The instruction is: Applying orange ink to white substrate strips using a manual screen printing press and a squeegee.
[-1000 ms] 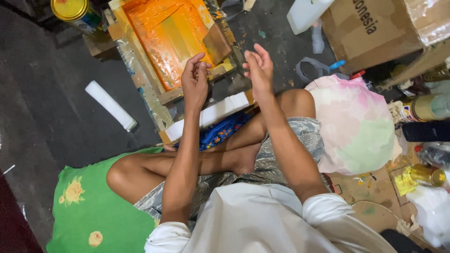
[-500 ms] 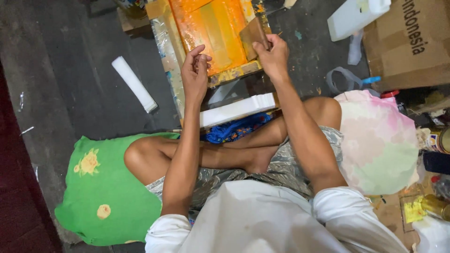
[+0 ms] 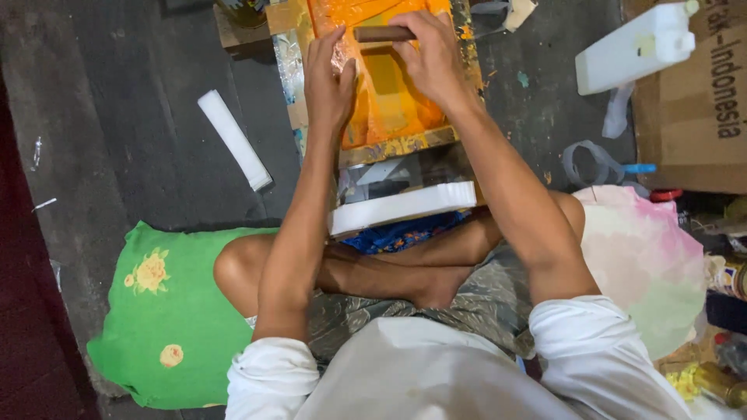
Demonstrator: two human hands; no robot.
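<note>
On the far left of the floor a green cushion (image 3: 167,311) with yellow flowers is lying under the person's knee, and beyond it a white roll (image 3: 233,138) is resting on the dark concrete, well apart from the work. Moving rightward, the left hand (image 3: 327,78) is pressing flat on the orange-inked printing screen (image 3: 389,101), fingers together and spread over its left side, steadying the frame rather than closing round anything. Just beside it the right hand (image 3: 436,58) is closing its grip over a dark wooden squeegee handle (image 3: 383,33), clamped on it near the screen's far end (the blade itself is hidden under the hand and ink). Below the screen a stack of white sheets (image 3: 403,208) is sitting against the crossed legs. To do this stroke well, it seems wise to be keeping the frame pinned so it is not shifting, holding the squeegee level across the mesh, and pulling with even pressure so the ink is spreading without streaks. Farther right a white plastic jug (image 3: 634,47) is leaning on a cardboard box (image 3: 700,117), and a pale pink-and-green bag (image 3: 646,264) is lying by the right thigh.
</note>
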